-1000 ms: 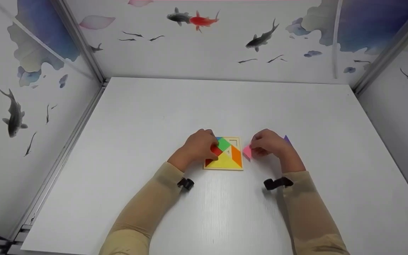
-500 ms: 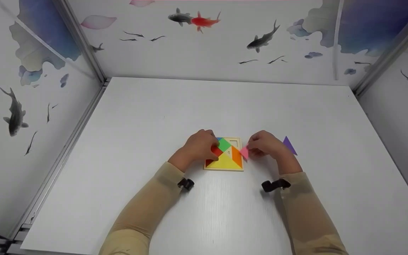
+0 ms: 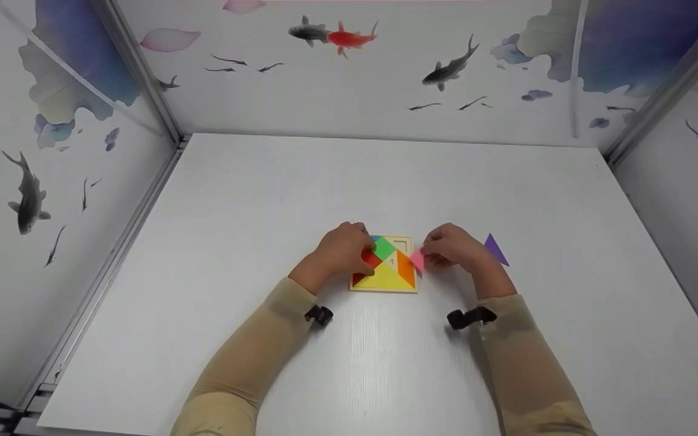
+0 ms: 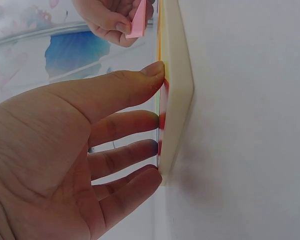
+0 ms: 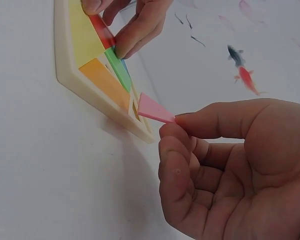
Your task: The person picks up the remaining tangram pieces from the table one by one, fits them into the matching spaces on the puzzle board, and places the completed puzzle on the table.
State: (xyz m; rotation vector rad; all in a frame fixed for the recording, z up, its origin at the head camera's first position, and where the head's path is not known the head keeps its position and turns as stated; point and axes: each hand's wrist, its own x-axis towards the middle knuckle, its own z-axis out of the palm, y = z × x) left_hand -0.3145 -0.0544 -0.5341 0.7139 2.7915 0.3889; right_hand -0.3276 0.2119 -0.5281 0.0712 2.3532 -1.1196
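A square wooden tangram tray (image 3: 383, 292) lies flat on the table with yellow (image 3: 385, 278), orange (image 3: 406, 270), green (image 3: 383, 247) and red (image 3: 371, 257) pieces in it. Bare recesses show at its upper right corner and middle. My left hand (image 3: 342, 248) rests its fingertips on the tray's left part, thumb near the yellow piece and fingers spread over the red and green ones. Between thumb and index finger, my right hand (image 3: 457, 245) pinches a pink triangular tangram piece (image 5: 152, 108), tilted at the tray's right edge.
On the white table (image 3: 367, 369), a purple triangle (image 3: 496, 250) lies to the right, just beyond my right hand. White panels printed with fish (image 3: 449, 68) enclose the table at the back and sides. Both sleeves carry a black wrist camera (image 3: 320, 315).
My right hand has shifted left with the pink piece up to the tray's edge, uncovering the purple triangle. My left hand has stayed on the tray.
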